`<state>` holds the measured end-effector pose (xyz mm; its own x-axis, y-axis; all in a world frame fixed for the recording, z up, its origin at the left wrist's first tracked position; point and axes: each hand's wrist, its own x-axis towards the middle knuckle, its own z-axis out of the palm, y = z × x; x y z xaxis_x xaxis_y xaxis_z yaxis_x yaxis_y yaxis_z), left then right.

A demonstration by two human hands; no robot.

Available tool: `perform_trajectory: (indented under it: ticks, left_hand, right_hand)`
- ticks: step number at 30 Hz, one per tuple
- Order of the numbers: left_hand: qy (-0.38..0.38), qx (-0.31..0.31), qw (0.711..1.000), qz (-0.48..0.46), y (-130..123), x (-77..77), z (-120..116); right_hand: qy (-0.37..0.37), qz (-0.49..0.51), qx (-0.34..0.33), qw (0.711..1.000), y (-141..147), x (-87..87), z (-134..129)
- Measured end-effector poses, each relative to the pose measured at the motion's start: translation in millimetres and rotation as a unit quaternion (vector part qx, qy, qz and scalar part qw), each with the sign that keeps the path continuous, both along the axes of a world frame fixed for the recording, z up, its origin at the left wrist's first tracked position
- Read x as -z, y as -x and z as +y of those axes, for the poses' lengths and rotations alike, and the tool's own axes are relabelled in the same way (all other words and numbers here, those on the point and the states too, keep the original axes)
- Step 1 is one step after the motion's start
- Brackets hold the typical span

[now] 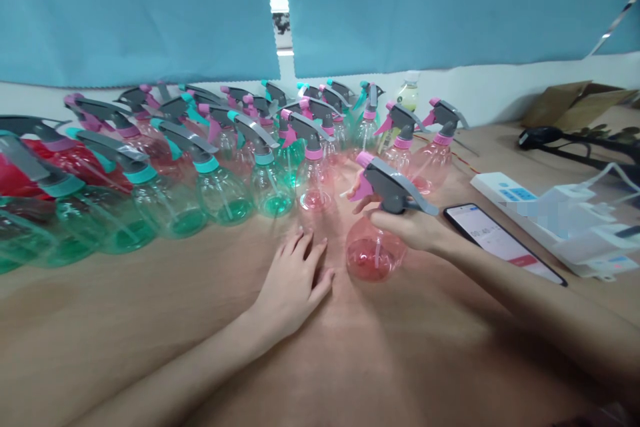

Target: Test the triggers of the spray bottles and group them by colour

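My right hand is wrapped round the neck of a pink spray bottle, just under its grey and pink trigger head. The bottle stands upright and holds some pink liquid low down. My left hand lies on the wooden table with its fingers spread, left of that bottle, holding nothing. Just beyond my left fingertips stand a green spray bottle and another pink spray bottle.
Several green and pink spray bottles line the back and left. At the right lie a phone, a white power strip with plugs, black cables and a cardboard box. A blue curtain hangs behind.
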<state>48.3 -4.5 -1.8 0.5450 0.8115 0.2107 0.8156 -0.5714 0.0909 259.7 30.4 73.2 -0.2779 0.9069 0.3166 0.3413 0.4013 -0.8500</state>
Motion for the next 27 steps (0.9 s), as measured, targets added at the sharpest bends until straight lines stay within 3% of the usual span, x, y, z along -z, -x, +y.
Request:
perform_trajectory:
  ticks: [6,20,27]
  left_hand:
    - [0.005,0.0,1.0,-0.01,0,-0.3,0]
    - [-0.004,0.003,1.0,-0.003,0,-0.5,0]
    - [0.0,0.001,1.0,-0.016,0,0.4,0]
  right_hand:
    - [-0.037,-0.007,-0.001,0.999,-2,-0.2,1]
    - [-0.005,-0.021,0.022,1.0,3,-8.7,-7]
    - [-0.026,-0.064,0.043,0.997,-4,1.7,-3]
